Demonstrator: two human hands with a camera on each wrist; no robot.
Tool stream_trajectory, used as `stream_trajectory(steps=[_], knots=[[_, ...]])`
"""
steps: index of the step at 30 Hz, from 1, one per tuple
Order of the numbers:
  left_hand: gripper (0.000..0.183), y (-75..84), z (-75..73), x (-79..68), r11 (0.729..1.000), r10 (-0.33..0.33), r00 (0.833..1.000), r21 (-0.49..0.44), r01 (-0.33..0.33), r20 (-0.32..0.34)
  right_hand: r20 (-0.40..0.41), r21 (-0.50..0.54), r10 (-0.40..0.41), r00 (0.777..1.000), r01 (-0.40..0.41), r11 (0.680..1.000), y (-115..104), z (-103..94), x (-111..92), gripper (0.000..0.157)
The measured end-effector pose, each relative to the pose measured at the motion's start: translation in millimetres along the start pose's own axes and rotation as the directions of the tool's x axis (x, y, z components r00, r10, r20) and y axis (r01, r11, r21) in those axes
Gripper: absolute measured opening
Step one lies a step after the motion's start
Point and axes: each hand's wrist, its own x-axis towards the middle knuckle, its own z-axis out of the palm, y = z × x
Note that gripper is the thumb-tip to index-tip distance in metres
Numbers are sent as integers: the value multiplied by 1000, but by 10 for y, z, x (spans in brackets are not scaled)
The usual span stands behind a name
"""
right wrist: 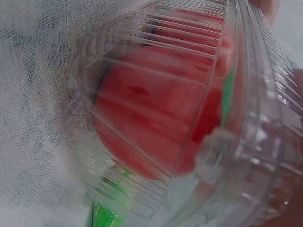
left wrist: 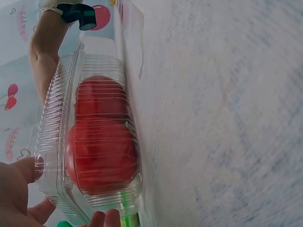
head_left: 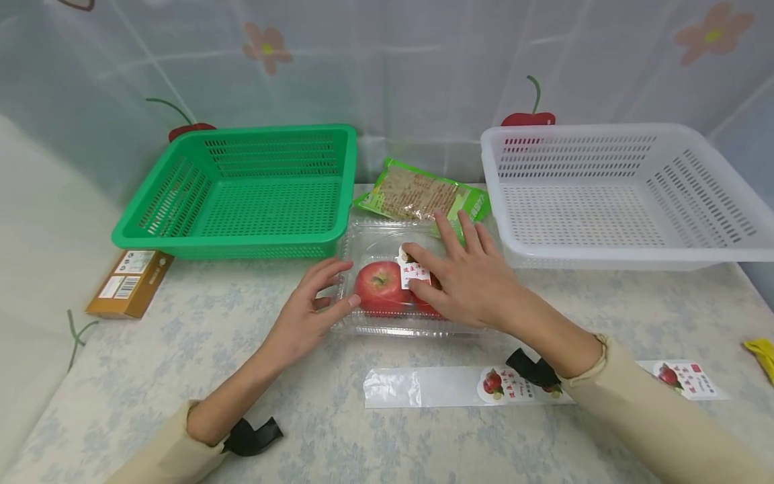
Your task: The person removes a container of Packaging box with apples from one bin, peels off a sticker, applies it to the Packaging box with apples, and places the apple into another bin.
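Note:
In the head view, a clear plastic clamshell box [head_left: 387,326] with red apples [head_left: 379,286] inside lies on the table, its lid down. A white apple-print sticker [head_left: 414,271] is on the lid. My right hand [head_left: 468,282] lies over the lid's right part with fingers spread, the thumb and index fingertips pressing the sticker. My left hand [head_left: 311,306] holds the box's left end, thumb on the lid's edge. The left wrist view shows this hand's fingertips [left wrist: 111,218] low at the box's side. Two apples [right wrist: 142,109] show through the ribbed wall in the right wrist view.
Behind the box lies a green-edged food packet [head_left: 417,191], between a green basket [head_left: 232,245] and a white basket [head_left: 605,255]. A sticker strip [head_left: 435,386] runs under my right forearm. A brown carton [head_left: 130,284] is at left, a yellow wrapper [head_left: 762,356] at right.

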Motion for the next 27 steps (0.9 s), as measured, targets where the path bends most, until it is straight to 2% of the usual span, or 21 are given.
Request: stream_trajectory(steps=[9, 13, 16, 19, 22, 24, 27], knots=[[54, 8, 4, 5, 1000, -9, 1000, -4, 9, -2, 0, -6, 14, 1000, -14, 1000, -6, -6, 45, 68], [54, 11, -1, 6, 1000, -9, 1000, 0, 9, -5, -105, 73, -29, 994, 37, 997, 45, 32, 52, 74], [55, 15, -2, 5, 1000, -8, 1000, -1, 8, -9, -248, 168, -91, 965, 135, 976, 107, 81, 53, 69], [55, 21, 0, 5, 1000, -7, 1000, -10, 7, -8, -380, 265, -151, 912, 264, 927, 179, 121, 37, 49], [55, 21, 4, 3, 1000, -7, 1000, -14, 7, -6, -459, 319, -198, 866, 368, 873, 245, 143, 9, 27], [55, 16, 6, 2, 1000, -10, 1000, -13, 10, -8, -479, 335, -206, 853, 394, 856, 272, 150, -6, 19], [54, 8, 9, 1, 1000, -14, 1000, -10, 14, -12, -470, 312, -202, 859, 377, 872, 273, 154, -17, 17]])
